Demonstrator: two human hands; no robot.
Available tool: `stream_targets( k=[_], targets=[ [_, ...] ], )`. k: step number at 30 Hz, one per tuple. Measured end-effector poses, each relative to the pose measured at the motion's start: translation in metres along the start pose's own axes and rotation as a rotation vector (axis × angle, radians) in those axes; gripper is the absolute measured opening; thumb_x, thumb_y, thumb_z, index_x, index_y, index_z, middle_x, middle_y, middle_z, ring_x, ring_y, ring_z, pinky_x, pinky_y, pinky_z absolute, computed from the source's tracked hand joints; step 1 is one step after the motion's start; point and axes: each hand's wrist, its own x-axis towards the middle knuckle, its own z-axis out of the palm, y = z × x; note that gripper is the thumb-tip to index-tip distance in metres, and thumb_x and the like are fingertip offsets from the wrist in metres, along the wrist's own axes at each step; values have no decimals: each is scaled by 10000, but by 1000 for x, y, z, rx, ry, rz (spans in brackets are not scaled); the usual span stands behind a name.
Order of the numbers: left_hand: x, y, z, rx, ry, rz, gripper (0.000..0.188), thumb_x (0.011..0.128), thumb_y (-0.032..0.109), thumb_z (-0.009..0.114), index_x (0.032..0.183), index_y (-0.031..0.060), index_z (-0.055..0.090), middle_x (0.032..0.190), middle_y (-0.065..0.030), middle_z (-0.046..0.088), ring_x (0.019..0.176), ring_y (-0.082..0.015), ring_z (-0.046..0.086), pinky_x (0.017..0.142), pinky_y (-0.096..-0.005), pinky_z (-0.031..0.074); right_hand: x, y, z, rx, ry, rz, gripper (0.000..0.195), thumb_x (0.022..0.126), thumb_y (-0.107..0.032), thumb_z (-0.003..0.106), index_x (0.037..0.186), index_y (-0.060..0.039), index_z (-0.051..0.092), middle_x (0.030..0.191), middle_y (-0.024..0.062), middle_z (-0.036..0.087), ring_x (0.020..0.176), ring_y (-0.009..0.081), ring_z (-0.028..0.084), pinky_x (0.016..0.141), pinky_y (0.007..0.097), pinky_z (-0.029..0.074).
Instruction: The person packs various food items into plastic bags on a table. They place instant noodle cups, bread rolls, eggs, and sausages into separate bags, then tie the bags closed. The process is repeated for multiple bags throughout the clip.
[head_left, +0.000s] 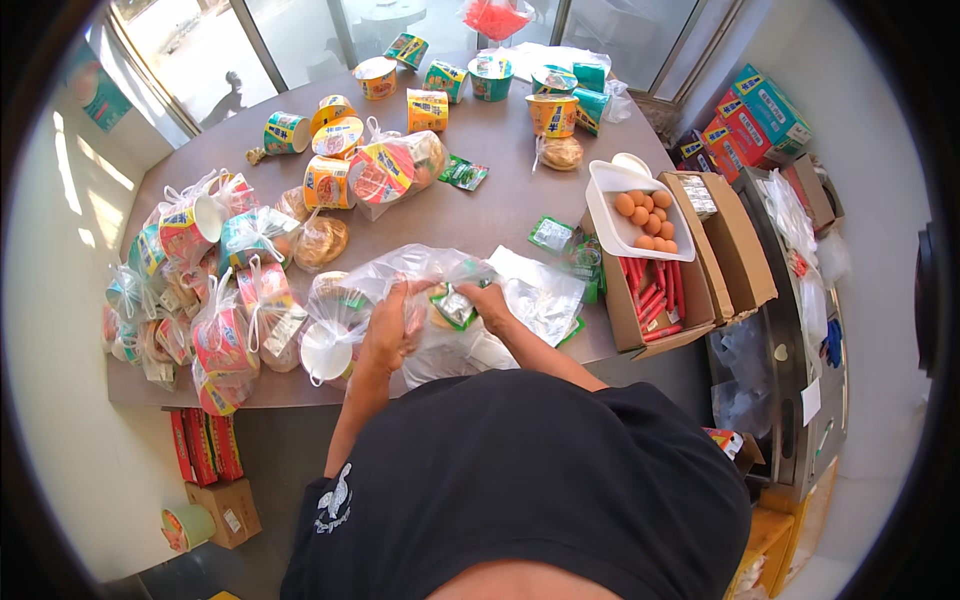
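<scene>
My left hand (390, 328) grips the side of a clear plastic bag (427, 262) near the table's front edge. Inside or against the bag, my right hand (487, 300) has its fingers on a green and silver food packet (454, 306); the plastic partly covers the fingertips. A white-sided instant noodle cup (327, 355) lies in clear plastic left of my left hand. Flat clear bags (536, 281) lie under and beside my right wrist. More green packets (585, 259) are to the right. A bagged round of dried noodles (321, 241) sits beyond my left hand.
Filled bags with noodle cups (225, 337) crowd the table's left side. Loose cups (427, 110) stand and lie at the back. On the right are a white tub (609, 217) of eggs (640, 216), an open carton (626, 330) with red-wrapped sausages (651, 296), and another open carton (739, 255).
</scene>
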Motion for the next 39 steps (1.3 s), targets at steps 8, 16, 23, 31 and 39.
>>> stream_targets(
  k=[8,16,23,31,39],
  targets=[
    [-3,-7,-24,-156,284,345,134,918,177,574,849,75,520,582,29,437,395,-40,342,326,-203,277,-23,-84,-63,-1246,-198,-259,565,656,-407,702,1066,-26,628,925,202,659,883,344,639,791,417,500],
    [71,-30,-45,437,259,364,221,938,246,561,900,30,541,716,3,541,601,-48,468,556,-231,408,48,-200,-12,-1225,-618,-167,511,745,-509,699,885,-17,686,849,150,687,797,307,656,737,393,511],
    [53,11,-37,985,149,301,331,828,279,706,919,1,550,819,-122,617,746,-248,585,666,-354,464,328,-259,2,-1173,124,-236,1035,591,-654,736,1339,-21,407,1279,223,494,1201,345,484,986,416,403],
    [30,-17,-57,114,411,-94,222,914,237,588,806,46,556,633,-47,536,575,-137,509,533,-298,398,471,-226,70,-1054,452,234,1360,479,-724,746,1458,-19,118,1472,270,178,1366,404,233,1085,475,277],
    [67,15,-68,-759,208,-45,271,954,268,536,1023,10,579,610,64,424,545,-54,385,511,-201,325,461,-240,12,-1174,-134,211,872,622,-431,760,1302,-36,382,1158,167,561,1011,367,590,768,593,510]
  ],
)
